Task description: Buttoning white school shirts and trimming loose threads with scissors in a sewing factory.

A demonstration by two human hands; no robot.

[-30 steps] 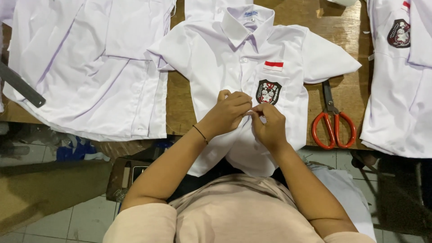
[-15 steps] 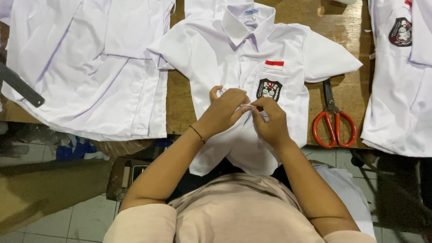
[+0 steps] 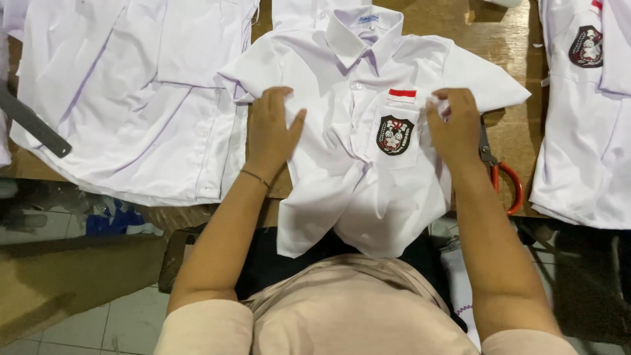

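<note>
Both hands flat: left hand [image 3: 271,131] spread, right hand [image 3: 453,125] pinching shirt [image 3: 368,190] cloth; scissors [image 3: 503,174] beside right grip could snag fabric.

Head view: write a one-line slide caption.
Both hands, left hand and right hand, press flat on a white short-sleeved badged shirt on a wooden table; orange-handled scissors alongside.

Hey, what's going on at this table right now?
A person has a white shirt spread face up on a wooden table, its hem hanging over the edge. The left hand lies flat on one side of it, the right hand on the other beside the badge. Orange scissors lie by the right wrist, with more white shirts on both sides.
</note>
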